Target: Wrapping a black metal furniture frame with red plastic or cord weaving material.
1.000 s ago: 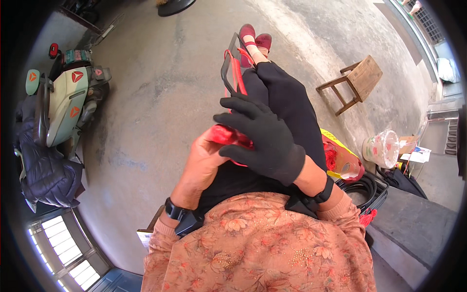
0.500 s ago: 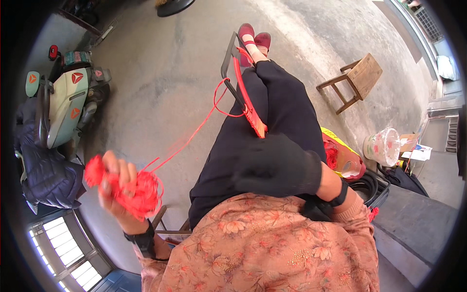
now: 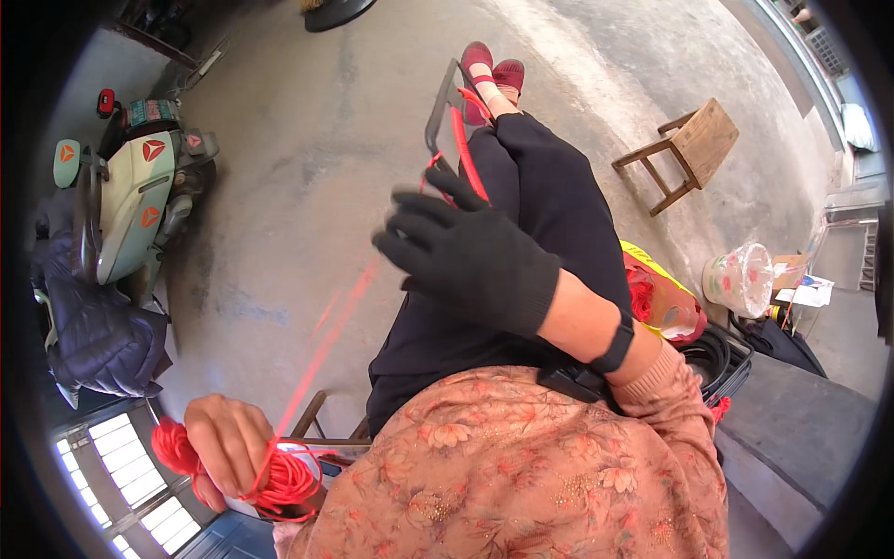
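My bare left hand is closed around a bundle of red cord, low at the left beside my sleeve. A blurred strand runs from the bundle up toward my right hand. That hand wears a black glove, its fingers spread over my left thigh. Its upper fingers are close to a black bent-rod frame that rests on my legs; whether they touch it I cannot tell. Red cord wraps one side of the frame. The glove hides the frame's near end.
A wooden stool stands at the right. Closer are a clear plastic bucket, a red and yellow bag and coiled black hose. At the left is a parked scooter with a dark quilted jacket on it.
My left hand has dropped down toward my side with the cord bundle. My right hand has moved from my lap up and left to the frame, covering its near end.
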The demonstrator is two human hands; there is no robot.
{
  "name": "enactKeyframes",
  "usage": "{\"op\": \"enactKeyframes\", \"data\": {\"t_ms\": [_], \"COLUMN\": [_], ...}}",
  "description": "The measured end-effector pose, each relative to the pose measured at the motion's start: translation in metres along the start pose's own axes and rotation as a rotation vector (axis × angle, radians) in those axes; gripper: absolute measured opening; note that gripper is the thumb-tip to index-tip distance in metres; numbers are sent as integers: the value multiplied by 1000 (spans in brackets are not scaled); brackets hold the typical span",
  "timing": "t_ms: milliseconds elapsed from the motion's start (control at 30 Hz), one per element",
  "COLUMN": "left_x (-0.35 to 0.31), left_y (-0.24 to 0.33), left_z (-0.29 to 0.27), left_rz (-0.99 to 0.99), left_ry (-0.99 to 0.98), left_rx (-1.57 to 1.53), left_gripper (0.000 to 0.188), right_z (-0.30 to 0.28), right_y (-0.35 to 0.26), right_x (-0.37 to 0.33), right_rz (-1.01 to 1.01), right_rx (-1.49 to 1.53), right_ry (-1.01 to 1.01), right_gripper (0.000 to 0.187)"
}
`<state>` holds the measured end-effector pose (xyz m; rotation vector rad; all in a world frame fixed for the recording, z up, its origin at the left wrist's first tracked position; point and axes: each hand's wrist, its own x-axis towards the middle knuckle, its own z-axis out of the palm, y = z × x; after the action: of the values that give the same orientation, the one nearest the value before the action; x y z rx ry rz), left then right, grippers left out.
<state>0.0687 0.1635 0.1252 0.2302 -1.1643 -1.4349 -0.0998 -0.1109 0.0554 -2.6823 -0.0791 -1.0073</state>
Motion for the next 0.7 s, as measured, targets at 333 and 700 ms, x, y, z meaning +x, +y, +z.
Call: {"op": "enactKeyframes", "data": {"t_ms": [333, 700], "left_x": [-7, 120], "left_y": [-86, -196], "left_z": [-50, -91], "left_rz": [-67, -297], "left_ry": [1240, 1204], "left_rx": [403, 1198], "left_gripper": [31, 38], "right_z": [-55, -92], "right_y": [-1, -14], "right_x": [-52, -56], "right_rz": [566, 924], "right_rx": [977, 1406], "right_ry": [-250, -277], "right_gripper": [18, 11]}}
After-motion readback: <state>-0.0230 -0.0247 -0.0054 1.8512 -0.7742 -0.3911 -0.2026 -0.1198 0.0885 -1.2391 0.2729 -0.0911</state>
